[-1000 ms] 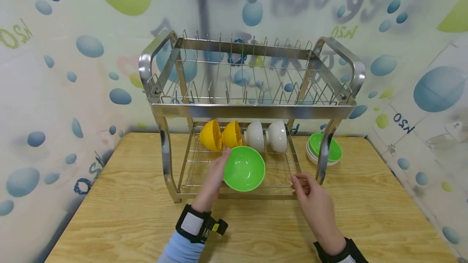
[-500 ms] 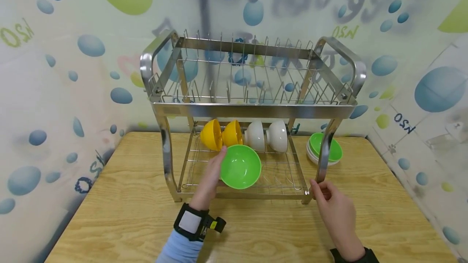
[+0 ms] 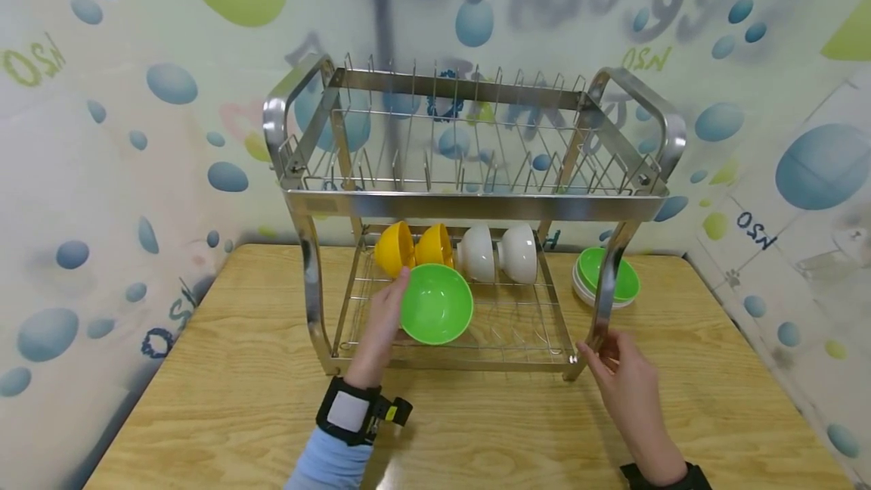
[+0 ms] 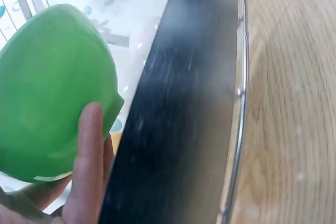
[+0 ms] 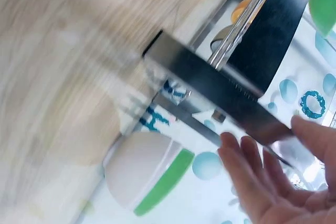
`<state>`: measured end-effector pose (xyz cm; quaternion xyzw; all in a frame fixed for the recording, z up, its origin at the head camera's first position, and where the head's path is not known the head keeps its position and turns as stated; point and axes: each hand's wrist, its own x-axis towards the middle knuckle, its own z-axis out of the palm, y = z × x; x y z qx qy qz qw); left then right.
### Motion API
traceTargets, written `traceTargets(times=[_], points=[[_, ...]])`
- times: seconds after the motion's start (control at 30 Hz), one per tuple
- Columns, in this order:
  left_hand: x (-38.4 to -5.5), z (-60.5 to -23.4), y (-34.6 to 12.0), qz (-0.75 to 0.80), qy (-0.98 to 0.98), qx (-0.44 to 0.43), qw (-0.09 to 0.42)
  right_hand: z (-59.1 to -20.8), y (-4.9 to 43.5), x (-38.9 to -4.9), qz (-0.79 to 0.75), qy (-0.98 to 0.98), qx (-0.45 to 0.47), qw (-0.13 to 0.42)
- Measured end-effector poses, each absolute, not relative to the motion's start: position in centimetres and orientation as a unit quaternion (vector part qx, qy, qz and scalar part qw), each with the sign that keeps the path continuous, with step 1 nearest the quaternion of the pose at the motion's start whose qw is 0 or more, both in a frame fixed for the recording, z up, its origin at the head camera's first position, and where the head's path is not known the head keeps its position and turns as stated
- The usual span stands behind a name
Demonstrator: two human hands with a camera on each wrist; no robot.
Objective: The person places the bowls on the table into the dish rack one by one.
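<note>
My left hand (image 3: pixel 382 324) holds a green bowl (image 3: pixel 437 304) in front of the lower tier of a two-tier metal dish rack (image 3: pixel 476 207). The bowl's inside faces the head camera, and the thumb lies along its left rim. In the left wrist view, fingers (image 4: pixel 90 145) support the outside of the bowl. My right hand (image 3: pixel 629 384) grips the rack's front right leg low down. In the right wrist view, thumb and fingers stand on either side of that leg (image 5: pixel 210 85). Two yellow bowls (image 3: pixel 434 246) and two white bowls (image 3: pixel 519 254) stand tilted in a row on the lower tier.
A small stack of bowls (image 3: pixel 615 278), green on top and white beneath, stands on the wooden table (image 3: pixel 224 399) right of the rack. Wire prongs line the upper tier. A patterned wall (image 3: pixel 170 172) stands close behind the table.
My left hand has shifted left and slightly up with the green bowl. My right hand has moved right, from the lower tier's right side to the rack's front right leg.
</note>
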<state>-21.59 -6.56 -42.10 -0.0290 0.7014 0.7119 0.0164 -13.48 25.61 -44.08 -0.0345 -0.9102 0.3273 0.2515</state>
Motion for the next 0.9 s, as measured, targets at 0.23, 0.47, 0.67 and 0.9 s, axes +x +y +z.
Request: traceTargets(times=[0.23, 0.47, 0.67, 0.9], points=[[-21.7, -41.8, -7.2, 0.686, 0.727, -0.034, -0.025, -44.4, 25.3, -13.7, 0.347, -0.906, -0.005, 0.242], [-21.4, -41.0, -7.6, 0.645, 0.760, -0.040, -0.070, -44.2, 25.1, -13.7, 0.343, -0.913, 0.006, 0.219], [-21.2, -40.4, -7.6, 0.525, 0.835, -0.053, -0.153, -44.0, 24.8, -13.7, 0.338, -0.915, 0.013, 0.221], [-21.1, -40.8, -7.5, 0.406, 0.877, -0.065, -0.250, -43.9, 24.8, -13.7, 0.336, -0.917, 0.007, 0.215]])
